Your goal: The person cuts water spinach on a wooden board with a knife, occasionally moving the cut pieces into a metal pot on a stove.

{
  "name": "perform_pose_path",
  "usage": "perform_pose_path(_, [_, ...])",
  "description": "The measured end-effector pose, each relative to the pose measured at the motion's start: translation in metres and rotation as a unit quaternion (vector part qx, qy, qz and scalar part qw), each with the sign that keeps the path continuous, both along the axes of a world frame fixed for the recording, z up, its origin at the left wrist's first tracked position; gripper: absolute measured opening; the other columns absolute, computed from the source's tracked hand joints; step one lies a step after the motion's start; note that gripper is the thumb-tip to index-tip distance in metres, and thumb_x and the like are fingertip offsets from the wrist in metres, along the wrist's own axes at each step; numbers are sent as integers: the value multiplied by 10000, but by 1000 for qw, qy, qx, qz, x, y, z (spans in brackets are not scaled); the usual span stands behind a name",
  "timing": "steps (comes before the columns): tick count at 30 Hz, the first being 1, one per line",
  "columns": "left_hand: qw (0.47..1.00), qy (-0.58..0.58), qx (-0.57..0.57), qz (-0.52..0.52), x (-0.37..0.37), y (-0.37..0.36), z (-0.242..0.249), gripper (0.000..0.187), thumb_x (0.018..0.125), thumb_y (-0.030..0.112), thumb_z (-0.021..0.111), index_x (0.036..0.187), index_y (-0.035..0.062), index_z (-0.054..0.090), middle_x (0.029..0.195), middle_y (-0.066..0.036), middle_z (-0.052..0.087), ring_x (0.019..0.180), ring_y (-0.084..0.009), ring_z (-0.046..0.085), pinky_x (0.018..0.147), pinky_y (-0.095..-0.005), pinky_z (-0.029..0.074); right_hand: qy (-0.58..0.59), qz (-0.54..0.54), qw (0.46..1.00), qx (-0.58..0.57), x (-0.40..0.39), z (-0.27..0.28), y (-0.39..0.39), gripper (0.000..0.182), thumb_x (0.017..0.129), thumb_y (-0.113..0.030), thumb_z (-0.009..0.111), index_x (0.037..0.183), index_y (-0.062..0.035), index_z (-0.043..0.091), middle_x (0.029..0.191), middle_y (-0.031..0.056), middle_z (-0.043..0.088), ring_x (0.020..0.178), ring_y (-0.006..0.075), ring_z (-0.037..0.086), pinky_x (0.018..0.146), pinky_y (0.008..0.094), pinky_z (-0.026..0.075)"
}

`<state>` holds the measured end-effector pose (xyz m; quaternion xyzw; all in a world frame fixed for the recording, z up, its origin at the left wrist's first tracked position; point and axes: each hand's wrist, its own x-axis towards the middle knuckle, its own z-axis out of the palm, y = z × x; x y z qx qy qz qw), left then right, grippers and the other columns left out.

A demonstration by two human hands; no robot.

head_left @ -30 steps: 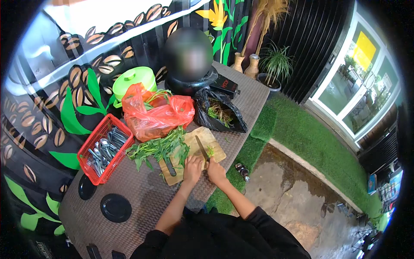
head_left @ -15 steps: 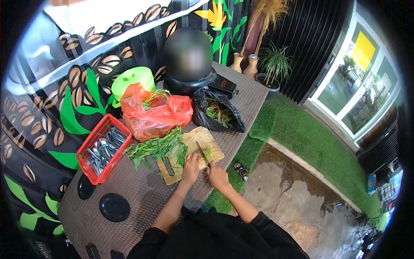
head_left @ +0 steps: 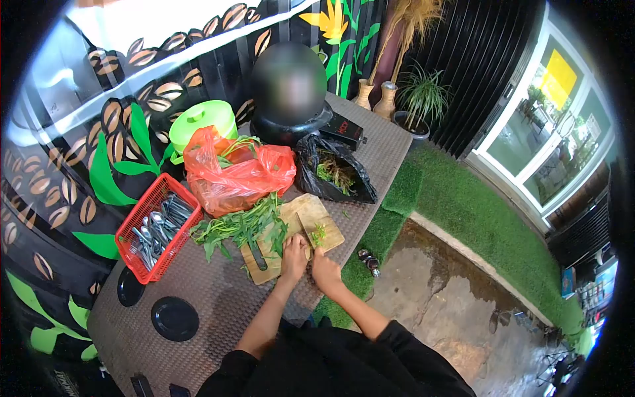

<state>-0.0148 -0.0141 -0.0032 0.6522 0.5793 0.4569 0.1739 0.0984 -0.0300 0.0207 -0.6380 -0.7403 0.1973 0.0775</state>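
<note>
A wooden cutting board (head_left: 329,227) lies on the brown woven table (head_left: 218,304), with a pile of leafy greens (head_left: 241,227) spread over its left half. My left hand (head_left: 293,256) rests on the board's near edge, fingers curled down on a few green stems. Right beside it, my right hand (head_left: 325,271) grips a knife (head_left: 306,239) whose blade points away from me across the board. A small cut bunch of greens (head_left: 319,233) sits just right of the blade. A second, black-handled knife (head_left: 257,254) lies on the board to the left of my left hand.
An orange plastic bag (head_left: 235,177) of greens and a black bag (head_left: 336,173) stand behind the board. A red basket of cutlery (head_left: 151,230) is at left, with two black plates (head_left: 174,318) nearer me. A green pot (head_left: 202,122) stands behind. Artificial grass (head_left: 463,205) lies beyond the table's right edge.
My right hand has shifted slightly left and nearer, and the knife blade has come down lower over the board. My left hand has stayed on the stems.
</note>
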Motion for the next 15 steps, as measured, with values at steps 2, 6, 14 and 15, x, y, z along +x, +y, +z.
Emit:
perform_pose_path(2, [1000, -7, 1, 8, 2, -1, 4, 186, 780, -41, 564, 866, 35, 417, 811, -140, 507, 845, -352, 494, 763, -442, 382, 16, 18, 999, 38, 0, -6, 14, 281, 874, -158, 446, 1087, 12, 381, 752, 247, 634, 717, 401, 645, 605, 496, 519])
perform_pose_path(6, [1000, -1, 15, 15, 1, -2, 3, 193, 781, -33, 567, 850, 29, 397, 782, -149, 495, 828, -368, 490, 745, -448, 381, 61, 21, 996, 54, 7, 8, 9, 275, 871, -141, 434, 1096, 14, 397, 737, 228, 645, 662, 369, 658, 554, 495, 521])
perform_pose_path(14, [1000, 6, 5, 26, 0, -4, -2, 181, 788, -19, 561, 848, 24, 396, 777, -150, 494, 817, -375, 491, 732, -460, 390, 32, 6, 999, 38, -1, -12, 17, 274, 895, -180, 449, 1087, 12, 413, 717, 234, 633, 669, 391, 644, 570, 474, 525])
perform_pose_path(15, [1000, 3, 1, 31, 0, -4, 0, 171, 793, -13, 557, 850, 25, 400, 777, -152, 507, 814, -373, 494, 727, -458, 397, 33, 5, 999, 40, 1, -11, 11, 274, 895, -180, 449, 1087, 12, 413, 717, 234, 633, 669, 391, 644, 570, 474, 525])
